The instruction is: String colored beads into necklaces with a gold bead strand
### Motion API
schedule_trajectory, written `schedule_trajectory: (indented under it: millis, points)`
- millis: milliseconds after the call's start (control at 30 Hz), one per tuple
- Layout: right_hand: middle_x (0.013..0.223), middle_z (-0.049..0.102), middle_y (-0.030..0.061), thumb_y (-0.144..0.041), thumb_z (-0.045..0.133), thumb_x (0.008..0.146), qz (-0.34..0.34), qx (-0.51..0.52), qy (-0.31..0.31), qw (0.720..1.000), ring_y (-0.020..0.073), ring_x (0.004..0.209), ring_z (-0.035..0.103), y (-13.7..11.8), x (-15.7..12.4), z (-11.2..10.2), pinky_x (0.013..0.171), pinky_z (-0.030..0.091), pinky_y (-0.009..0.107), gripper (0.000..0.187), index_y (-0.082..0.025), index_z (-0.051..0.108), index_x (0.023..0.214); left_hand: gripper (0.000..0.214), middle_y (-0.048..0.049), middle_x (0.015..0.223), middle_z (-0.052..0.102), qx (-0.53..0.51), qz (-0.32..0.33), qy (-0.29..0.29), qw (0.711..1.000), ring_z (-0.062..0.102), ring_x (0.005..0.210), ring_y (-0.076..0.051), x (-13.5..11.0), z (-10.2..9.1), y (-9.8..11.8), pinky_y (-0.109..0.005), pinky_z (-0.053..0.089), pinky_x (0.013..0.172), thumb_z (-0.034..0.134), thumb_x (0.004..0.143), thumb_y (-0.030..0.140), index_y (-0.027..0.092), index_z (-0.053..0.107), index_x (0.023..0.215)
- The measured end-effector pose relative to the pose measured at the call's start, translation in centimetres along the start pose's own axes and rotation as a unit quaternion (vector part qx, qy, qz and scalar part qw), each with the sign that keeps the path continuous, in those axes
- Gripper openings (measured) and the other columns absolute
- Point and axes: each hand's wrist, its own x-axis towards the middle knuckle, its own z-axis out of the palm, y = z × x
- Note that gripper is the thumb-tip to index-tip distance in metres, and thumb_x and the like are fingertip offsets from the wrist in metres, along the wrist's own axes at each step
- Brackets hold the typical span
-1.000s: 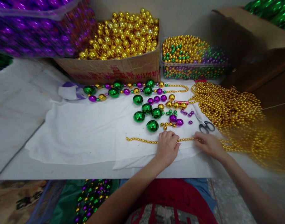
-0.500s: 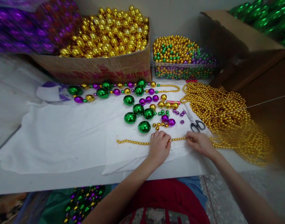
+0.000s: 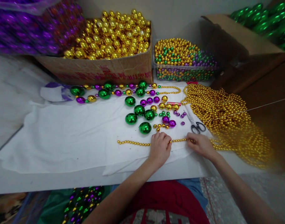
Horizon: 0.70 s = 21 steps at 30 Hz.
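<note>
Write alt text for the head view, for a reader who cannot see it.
The left hand and right hand grip a gold bead strand lying across a white cloth. Just beyond lie loose green balls and scissors; a heap of gold bead strands sits to the right, a cardboard box of gold balls behind.

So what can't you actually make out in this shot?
Head view only:
Left hand and right hand cover the gold bead strand; grips hidden.
Purple balls, top left: blurred, cut by the edge.
Cardboard box: its red print is too blurred to read.
</note>
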Motion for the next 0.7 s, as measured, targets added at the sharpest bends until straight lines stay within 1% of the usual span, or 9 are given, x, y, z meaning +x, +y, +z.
schedule_trajectory:
  millis: [100,167,233,333,400,467,533,633,700]
  points:
    - [0.065,0.061,-0.0008,-0.024,0.047,0.079,-0.006,0.008,0.001,1.0,0.0161,0.061,0.055,0.0,0.0,0.0,0.057,0.031,0.024,0.012,-0.022,0.059,0.078,0.01,-0.0053,0.098,0.058,-0.022,0.009,0.0,1.0,0.048,0.097,-0.024,-0.4,-0.6,-0.1,-0.04,0.039,0.086,0.057,0.086,0.023,0.021,0.061,0.095]
    - [0.064,0.06,-0.0012,-0.023,0.047,0.079,-0.011,0.015,0.003,1.0,0.0159,0.06,0.055,-0.2,-0.1,-0.1,0.057,0.031,0.024,0.011,-0.022,0.059,0.076,0.017,-0.0056,0.102,0.059,-0.051,0.009,0.01,0.999,0.049,0.099,-0.024,-0.9,-1.4,0.0,-0.041,0.039,0.089,0.058,0.085,0.022,0.021,0.06,0.102]
    - [0.064,0.059,-0.0013,-0.022,0.048,0.079,-0.019,0.027,0.007,0.999,0.0155,0.061,0.055,-0.5,-0.4,-0.3,0.057,0.032,0.024,0.011,-0.022,0.058,0.075,0.018,-0.006,0.104,0.06,-0.09,0.004,0.025,0.996,0.05,0.1,-0.024,-1.2,-2.2,0.4,-0.041,0.041,0.09,0.056,0.086,0.02,0.02,0.06,0.104]
    - [0.066,0.058,-0.0018,-0.02,0.047,0.079,-0.034,0.05,0.017,0.998,0.0145,0.062,0.054,-1.6,-1.3,-1.0,0.057,0.033,0.023,0.011,-0.021,0.056,0.073,0.018,-0.0061,0.104,0.062,-0.172,0.01,0.034,0.984,0.053,0.101,-0.022,-1.1,-3.2,1.8,-0.038,0.043,0.09,0.051,0.087,0.017,0.021,0.06,0.103]
    - [0.064,0.056,-0.0025,-0.019,0.046,0.08,-0.044,0.064,0.026,0.997,0.0137,0.061,0.053,-2.5,-1.9,-1.4,0.057,0.033,0.023,0.011,-0.021,0.054,0.072,0.023,-0.0056,0.108,0.063,-0.226,0.031,0.024,0.973,0.054,0.105,-0.021,-0.4,-3.2,3.0,-0.036,0.043,0.094,0.05,0.086,0.015,0.021,0.059,0.107]
    - [0.063,0.055,-0.0026,-0.019,0.046,0.08,-0.052,0.074,0.034,0.995,0.0132,0.06,0.051,-3.4,-2.5,-1.9,0.056,0.033,0.023,0.011,-0.021,0.052,0.072,0.029,-0.005,0.113,0.064,-0.258,0.048,-0.011,0.965,0.055,0.107,-0.02,0.5,-2.9,4.2,-0.034,0.043,0.095,0.049,0.085,0.013,0.022,0.058,0.112]
    - [0.065,0.055,-0.0024,-0.019,0.046,0.081,-0.06,0.08,0.042,0.994,0.0128,0.06,0.051,-4.0,-3.1,-2.3,0.056,0.033,0.023,0.011,-0.021,0.052,0.072,0.028,-0.0042,0.107,0.067,-0.264,0.049,-0.07,0.961,0.059,0.1,-0.019,1.2,-2.6,4.9,-0.031,0.046,0.088,0.048,0.084,0.014,0.021,0.06,0.109]
    - [0.063,0.052,-0.0026,-0.016,0.046,0.081,-0.07,0.07,0.073,0.992,0.0123,0.059,0.05,-4.3,-4.0,-3.0,0.056,0.032,0.024,0.011,-0.021,0.052,0.072,0.019,-0.0025,0.087,0.07,-0.236,0.045,-0.151,0.959,0.062,0.082,-0.018,1.7,-2.9,4.9,-0.027,0.046,0.072,0.047,0.087,0.019,0.019,0.065,0.089]
    - [0.062,0.049,-0.0026,-0.015,0.046,0.081,-0.071,0.052,0.096,0.991,0.0124,0.058,0.048,-4.1,-4.7,-3.4,0.056,0.032,0.024,0.011,-0.021,0.05,0.072,0.02,-0.0017,0.079,0.069,-0.212,0.06,-0.183,0.958,0.062,0.076,-0.017,1.4,-3.9,4.2,-0.025,0.043,0.067,0.047,0.088,0.021,0.019,0.065,0.079]
